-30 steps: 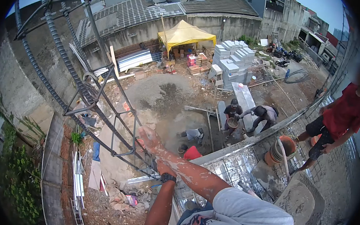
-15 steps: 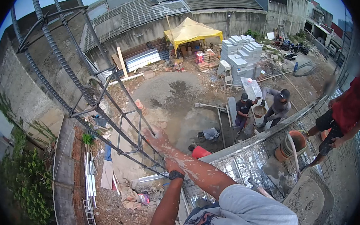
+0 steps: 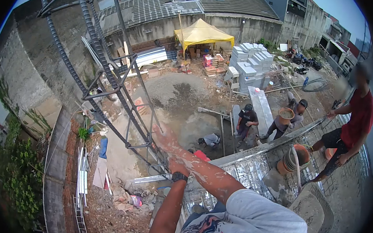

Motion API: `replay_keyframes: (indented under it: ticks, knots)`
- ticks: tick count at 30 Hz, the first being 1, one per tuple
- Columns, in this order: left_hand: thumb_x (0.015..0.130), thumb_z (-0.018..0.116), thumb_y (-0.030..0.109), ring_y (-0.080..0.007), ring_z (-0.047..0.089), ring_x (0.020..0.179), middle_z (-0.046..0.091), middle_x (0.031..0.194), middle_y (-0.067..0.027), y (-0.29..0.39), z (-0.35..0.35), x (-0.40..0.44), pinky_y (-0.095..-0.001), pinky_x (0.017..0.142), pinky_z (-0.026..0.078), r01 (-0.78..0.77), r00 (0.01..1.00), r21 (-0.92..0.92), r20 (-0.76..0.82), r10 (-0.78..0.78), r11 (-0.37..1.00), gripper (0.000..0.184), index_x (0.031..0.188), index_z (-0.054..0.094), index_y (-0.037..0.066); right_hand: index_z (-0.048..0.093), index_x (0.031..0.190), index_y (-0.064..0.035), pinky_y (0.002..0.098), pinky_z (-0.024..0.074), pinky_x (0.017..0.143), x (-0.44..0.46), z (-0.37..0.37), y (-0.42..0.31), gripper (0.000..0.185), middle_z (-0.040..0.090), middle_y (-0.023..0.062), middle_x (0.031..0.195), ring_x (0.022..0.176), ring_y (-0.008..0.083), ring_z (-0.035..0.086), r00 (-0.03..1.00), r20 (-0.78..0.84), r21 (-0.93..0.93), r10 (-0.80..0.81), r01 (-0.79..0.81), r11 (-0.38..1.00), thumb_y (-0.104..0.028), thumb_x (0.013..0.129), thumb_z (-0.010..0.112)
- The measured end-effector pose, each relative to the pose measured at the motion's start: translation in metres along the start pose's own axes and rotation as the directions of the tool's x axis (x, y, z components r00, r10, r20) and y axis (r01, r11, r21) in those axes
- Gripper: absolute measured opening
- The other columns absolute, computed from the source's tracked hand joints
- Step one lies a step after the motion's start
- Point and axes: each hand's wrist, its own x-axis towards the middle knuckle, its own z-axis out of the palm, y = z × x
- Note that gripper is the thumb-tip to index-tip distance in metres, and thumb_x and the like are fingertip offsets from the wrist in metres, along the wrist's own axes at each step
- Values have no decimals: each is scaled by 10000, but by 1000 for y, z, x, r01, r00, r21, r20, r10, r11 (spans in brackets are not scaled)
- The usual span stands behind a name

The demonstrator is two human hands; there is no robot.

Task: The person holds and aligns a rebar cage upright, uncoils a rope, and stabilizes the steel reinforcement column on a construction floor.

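Note:
A tall rebar column cage (image 3: 122,95), made of ribbed bars tied with square stirrups, rises at the left and leans in the view. Around one of its bars, low on the near side, is my right hand (image 3: 164,137), its fingers closed; mortar is smeared along that forearm. My left hand (image 3: 176,164), below a dark wristwatch (image 3: 179,176), is close to the lower part of the cage. The right forearm crosses over it, so its fingers are hidden.
A bucket (image 3: 295,159) and a mortar trough (image 3: 315,210) stand on the rebar-meshed deck (image 3: 252,176) at right. A person in red (image 3: 360,112) stands beside them. Below, a worker raises a bucket (image 3: 285,115); others work near the concrete edge (image 3: 263,146). Blocks (image 3: 249,64) are stacked farther off.
The cage has shifted right and stands more upright in view, with my hands still at it. Below, the worker's bucket has risen to shoulder height. The person in red now reaches an arm toward the edge.

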Motion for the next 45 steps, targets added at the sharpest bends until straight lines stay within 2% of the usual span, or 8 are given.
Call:
replay_keyframes:
  ticks: [4, 22, 27, 31, 34, 37, 43, 45]
  knots:
    - [741, 683, 265, -397, 527, 1077, 504, 1177, -255, 16, -12, -5, -440, 901, 444, 192, 979, -240, -18, -202, 952, 665, 1246, 405, -64, 571, 986, -16, 378, 432, 705, 4, 7, 8, 454, 568, 150, 758, 727, 262, 556, 987, -69, 84, -145, 151, 985, -452, 942, 454]
    - [709, 697, 250, -398, 512, 1096, 483, 1225, -264, 21, -15, -7, -428, 943, 418, 167, 986, -122, -4, -169, 978, 710, 1257, 401, -91, 564, 949, -18, 359, 429, 690, 6, 7, 17, 423, 560, 136, 735, 714, 223, 539, 993, -53, 73, -104, 108, 991, -431, 935, 476]
    - [713, 694, 229, -382, 512, 1112, 492, 1215, -272, 16, -13, -5, -418, 933, 429, 200, 979, -336, 30, -202, 920, 710, 1260, 388, -105, 574, 968, -21, 360, 429, 703, 0, 3, 2, 423, 571, 137, 767, 733, 225, 541, 993, -67, 77, -96, 101, 992, -431, 936, 476]
    - [703, 703, 233, -384, 514, 1114, 482, 1227, -281, 18, -14, -5, -425, 920, 439, 185, 982, -229, 6, -189, 956, 723, 1263, 389, -99, 585, 1009, -15, 360, 435, 739, 1, 0, 4, 438, 597, 149, 820, 785, 241, 566, 998, -23, 21, -66, 66, 998, -433, 934, 476]
    - [691, 712, 228, -390, 520, 1093, 487, 1208, -278, 13, -8, -5, -436, 903, 443, 36, 995, -16, -93, -38, 999, 710, 1254, 409, -80, 588, 1031, -9, 364, 440, 781, 3, 5, 10, 453, 618, 171, 868, 845, 259, 589, 993, -59, 101, -104, 109, 989, -437, 932, 476]
    - [682, 724, 233, -394, 527, 1064, 496, 1173, -260, 9, -7, -3, -441, 896, 444, 65, 996, -108, -61, -72, 992, 694, 1239, 430, -58, 589, 1036, -3, 367, 440, 812, 2, 7, 11, 452, 628, 185, 905, 886, 269, 601, 994, -65, 146, -86, 95, 985, -429, 931, 480]
    - [713, 690, 185, -383, 544, 1027, 515, 1127, -224, -9, 10, 3, -419, 859, 457, -24, 995, -7, -96, 24, 1000, 574, 1183, 457, -46, 594, 1015, -7, 355, 440, 806, 3, 5, 11, 420, 626, 165, 893, 859, 246, 591, 995, -43, 114, -91, 95, 989, -407, 928, 498]
    - [728, 674, 172, -381, 552, 1012, 527, 1108, -224, -12, 14, 5, -418, 841, 462, 49, 993, -312, -89, -81, 949, 531, 1166, 467, -46, 593, 999, -11, 352, 439, 792, 2, 4, 9, 415, 621, 160, 876, 839, 234, 582, 994, -45, 129, -103, 108, 986, -409, 923, 507]
